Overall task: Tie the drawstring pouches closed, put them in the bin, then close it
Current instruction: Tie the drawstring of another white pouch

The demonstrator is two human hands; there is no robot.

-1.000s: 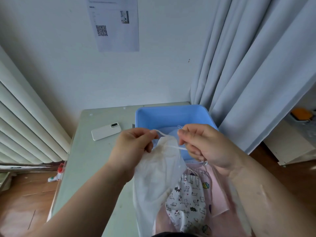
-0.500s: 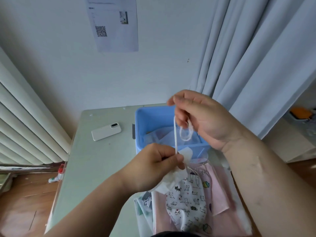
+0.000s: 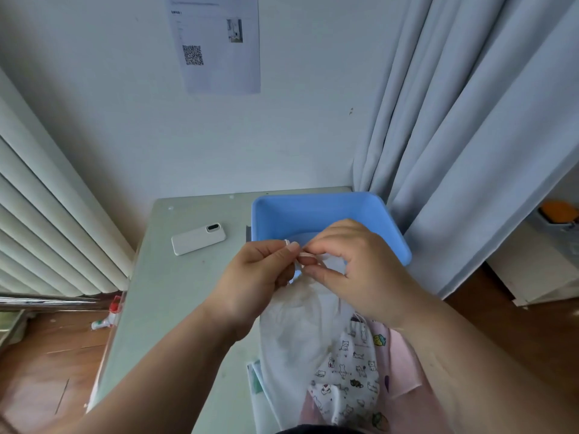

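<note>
My left hand (image 3: 253,277) and right hand (image 3: 360,270) both pinch the drawstring (image 3: 297,266); white pouch (image 3: 297,333) hangs straight below. Bin (image 3: 313,200) just behind.

Pale wall (image 3: 297,136) with a QR-code sheet (image 3: 216,42), grey curtain (image 3: 470,120) right, white radiator (image 3: 47,230) left — wooden floor (image 3: 37,371)

Bin (image 3: 313,211) far right on your counter (image 3: 175,292); phone (image 3: 198,239) left of it; pouches (image 3: 351,371) before it, nearest you.

white pouch (image 3: 294,333): hanging, neck gathered, just before the bin (image 3: 313,211) | cat-print pouch (image 3: 347,380): flat on table (image 3: 188,292), partly behind it | pink pouch (image 3: 401,364): under cat-print | bin: blue, open, table's far right
</note>
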